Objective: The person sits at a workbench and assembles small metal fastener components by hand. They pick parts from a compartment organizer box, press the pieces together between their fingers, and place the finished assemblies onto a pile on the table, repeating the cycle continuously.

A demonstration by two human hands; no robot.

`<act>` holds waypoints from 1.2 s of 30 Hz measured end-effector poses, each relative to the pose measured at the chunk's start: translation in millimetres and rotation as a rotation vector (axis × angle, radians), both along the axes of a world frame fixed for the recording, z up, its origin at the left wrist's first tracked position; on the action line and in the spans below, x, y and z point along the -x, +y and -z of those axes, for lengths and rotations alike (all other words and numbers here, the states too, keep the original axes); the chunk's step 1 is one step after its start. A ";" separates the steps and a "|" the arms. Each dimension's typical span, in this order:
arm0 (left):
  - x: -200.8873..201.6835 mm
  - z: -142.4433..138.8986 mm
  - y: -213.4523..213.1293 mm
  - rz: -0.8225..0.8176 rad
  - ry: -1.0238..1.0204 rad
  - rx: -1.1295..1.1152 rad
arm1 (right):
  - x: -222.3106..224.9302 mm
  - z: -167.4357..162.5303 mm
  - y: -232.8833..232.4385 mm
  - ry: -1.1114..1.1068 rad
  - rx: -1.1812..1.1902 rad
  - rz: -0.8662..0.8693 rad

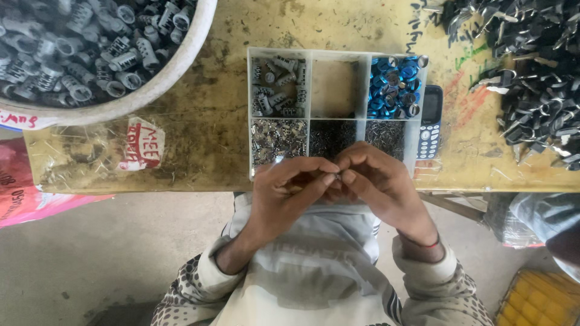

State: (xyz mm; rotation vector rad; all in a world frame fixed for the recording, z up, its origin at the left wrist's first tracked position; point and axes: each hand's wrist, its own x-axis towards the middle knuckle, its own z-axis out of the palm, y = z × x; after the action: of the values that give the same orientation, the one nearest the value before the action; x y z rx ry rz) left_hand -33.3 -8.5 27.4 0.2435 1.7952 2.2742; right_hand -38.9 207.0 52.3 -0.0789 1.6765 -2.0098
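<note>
Both hands' grip [336, 178] (fingertips) on small part [331, 179]

My bench [205, 139] is a worn, stained yellow board. At its centre sits a white six-compartment tray [309, 118]; a small blue keypad phone [429, 121] lies touching its three o'clock side. At ten o'clock stands a big white tub [151, 90] of grey metal parts — at two o'clock, a loose heap of dark metal pieces [531, 72].

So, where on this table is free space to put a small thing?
Bare tabletop lies between the white tub and the divider tray. The tray's top-middle compartment is empty. Crowded: right side, under the dark parts pile.
</note>
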 end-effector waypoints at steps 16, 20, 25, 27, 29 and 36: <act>-4.5 -10.9 15.7 0.096 -0.237 0.063 | 12.3 -18.6 6.6 -0.377 0.052 0.110; 0.6 1.6 15.9 0.053 -0.117 0.131 | 22.0 -30.5 31.8 0.544 -1.038 -0.123; 2.8 12.5 15.8 0.052 -0.109 0.113 | 23.9 -22.8 45.5 0.604 -1.302 -0.225; 5.6 15.2 16.1 0.072 -0.097 0.160 | 24.8 -20.6 45.0 0.605 -1.224 -0.151; 8.7 15.5 14.2 0.081 -0.075 0.174 | 26.7 -17.8 42.0 0.603 -1.196 -0.077; 14.8 9.3 8.0 0.092 -0.099 0.169 | 21.6 -3.8 44.3 0.505 -1.093 0.139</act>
State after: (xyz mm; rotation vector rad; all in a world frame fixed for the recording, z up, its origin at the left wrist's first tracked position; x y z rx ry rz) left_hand -48.1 -0.5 18.1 0.1760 1.8715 2.0231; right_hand -60.5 251.3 56.1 -0.0818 2.9324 -0.9295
